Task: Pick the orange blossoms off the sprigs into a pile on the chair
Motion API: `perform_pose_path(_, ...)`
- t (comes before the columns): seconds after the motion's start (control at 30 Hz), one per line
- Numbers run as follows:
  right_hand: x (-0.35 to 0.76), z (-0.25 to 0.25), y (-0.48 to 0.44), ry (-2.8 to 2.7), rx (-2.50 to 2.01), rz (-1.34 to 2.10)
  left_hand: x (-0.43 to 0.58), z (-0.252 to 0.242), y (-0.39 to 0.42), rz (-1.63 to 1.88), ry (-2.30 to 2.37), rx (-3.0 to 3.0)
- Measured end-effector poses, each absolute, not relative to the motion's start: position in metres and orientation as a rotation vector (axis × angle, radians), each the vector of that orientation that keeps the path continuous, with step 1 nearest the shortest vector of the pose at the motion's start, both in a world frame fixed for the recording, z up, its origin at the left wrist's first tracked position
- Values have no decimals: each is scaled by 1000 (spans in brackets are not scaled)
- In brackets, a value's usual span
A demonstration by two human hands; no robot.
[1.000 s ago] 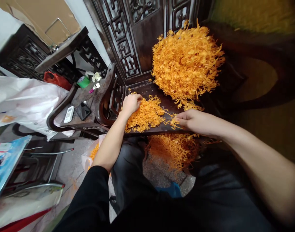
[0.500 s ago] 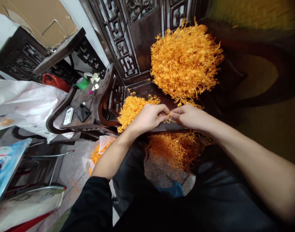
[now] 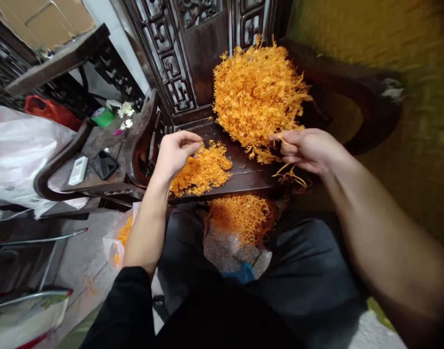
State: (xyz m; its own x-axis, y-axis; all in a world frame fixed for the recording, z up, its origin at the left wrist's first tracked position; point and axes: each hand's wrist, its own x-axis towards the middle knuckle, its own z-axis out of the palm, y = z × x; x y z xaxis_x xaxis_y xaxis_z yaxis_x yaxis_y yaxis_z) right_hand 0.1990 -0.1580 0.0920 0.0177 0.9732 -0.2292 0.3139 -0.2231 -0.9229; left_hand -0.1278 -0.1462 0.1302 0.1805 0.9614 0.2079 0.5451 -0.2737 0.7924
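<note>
A big heap of orange plastic sprigs [image 3: 256, 92] leans against the carved back of a dark wooden chair seat [image 3: 243, 172]. My right hand [image 3: 309, 150] is at the heap's lower right edge, fingers closed on an orange sprig [image 3: 289, 173] that dangles under the palm. My left hand [image 3: 176, 150] hovers over a smaller flat pile of orange bits [image 3: 203, 169] on the seat's left part, fingertips pinched on something I cannot make out. More orange sprigs [image 3: 239, 218] lie on the floor between my knees.
A second dark chair [image 3: 94, 165] to the left carries a white remote [image 3: 77, 170], a black phone [image 3: 103, 165] and small white flowers [image 3: 125, 109]. A white plastic bag [image 3: 22, 150] bulges at far left. A small bag with orange pieces [image 3: 118, 240] sits on the floor.
My hands met in front of the seat, then parted. The right hand went up to the big heap with a sprig; the left swung back over the small pile.
</note>
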Motion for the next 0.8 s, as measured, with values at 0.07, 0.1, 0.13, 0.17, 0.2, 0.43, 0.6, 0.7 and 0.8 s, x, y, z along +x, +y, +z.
perform_pose_path(0.07, 212, 100, -164, -1243, -1399, 1399, -141, 108, -124, 934, 1704, 2017)
perform_pose_path(0.1, 215, 104, -168, -1229, -1331, 1430, -145, 97, -113, 867, 1802, 2086)
perform_pose_path(0.13, 216, 107, -172, -1251, -1301, 1424, -148, 87, -104, 784, 1874, 2152)
perform_pose_path(0.17, 215, 108, -175, -1293, -1290, 1410, -150, 79, -96, 694, 1919, 2214)
perform_pose_path(0.2, 213, 108, -178, -1359, -1278, 1410, -151, 72, -91, 604, 1946, 2267)
perform_pose_path(0.43, 161, 47, -197, -2521, -1403, 1478, -147, 69, -90, 270, 2004, 2490)
perform_pose_path(0.6, 132, 2, -211, -2727, -1677, 1247, -149, 77, -98, 374, 1981, 2503)
perform_pose_path(0.7, 136, 10, -212, -2722, -1756, 1094, -151, 79, -101, 340, 1972, 2517)
perform_pose_path(0.8, 147, 46, -194, -2619, -1827, 834, -149, 79, -103, 353, 1956, 2544)
